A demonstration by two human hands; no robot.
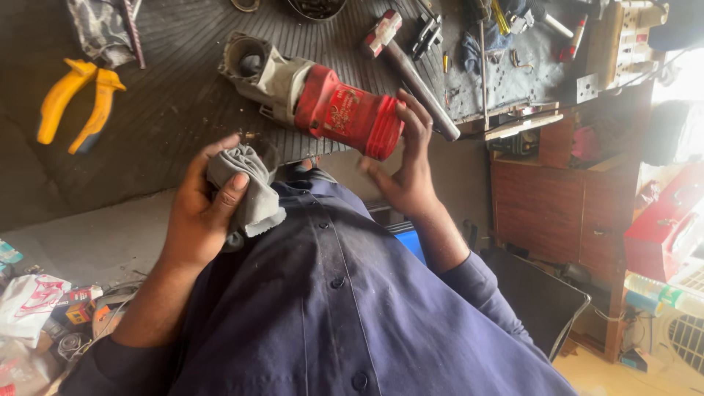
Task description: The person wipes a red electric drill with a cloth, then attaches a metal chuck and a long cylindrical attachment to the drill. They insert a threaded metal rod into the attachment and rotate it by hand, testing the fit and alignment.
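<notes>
My left hand (202, 205) is closed around a crumpled grey rag (246, 183), held just above my dark blue shirt. My right hand (407, 165) is open with fingers spread, its fingertips touching the red end of a power tool body (345, 110). The tool has a red plastic housing and a grey metal front with a round opening (246, 59). It lies on a dark ribbed mat (169, 110) at the bench edge.
Yellow-handled pliers (77, 103) lie on the mat at left. A hammer (407, 66) rests right of the tool, among small tools and screwdrivers (506, 29). A wooden cabinet (557, 198) and a red case (664, 220) stand at right. Bags and small boxes (44, 308) lie lower left.
</notes>
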